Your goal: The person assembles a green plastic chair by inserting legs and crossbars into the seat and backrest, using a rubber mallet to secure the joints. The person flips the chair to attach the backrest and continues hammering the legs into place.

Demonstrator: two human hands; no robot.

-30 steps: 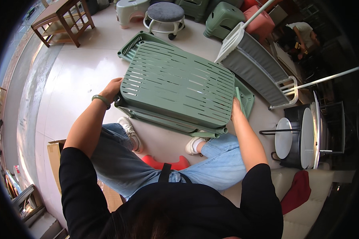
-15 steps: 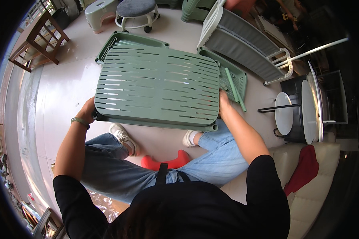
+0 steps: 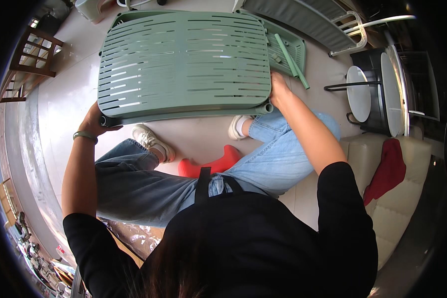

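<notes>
A green slatted plastic shelf panel (image 3: 184,64), with round sockets at its corners, is held level in front of me between both hands. My left hand (image 3: 95,120) grips its near left corner, fingers partly under the rim. Around the right edge, close to the near right corner, my right hand (image 3: 279,90) is closed; its fingertips are hidden. Behind the panel at right, a similar green tray (image 3: 300,49) holds green tubes (image 3: 289,57). Part of another green piece (image 3: 129,18) peeks out past the far left edge.
Between my legs sits a red curved seat (image 3: 211,165). A cream sofa (image 3: 402,198) with a dark red cloth (image 3: 388,166) is at right. Further off stand a grey folding frame (image 3: 298,22), a wooden stool (image 3: 37,54) and a black stand with round white discs (image 3: 358,92).
The whole view has shifted, so most things sit higher in the picture. The panel looks larger and covers more of the green piece at far left. Both hands keep their hold.
</notes>
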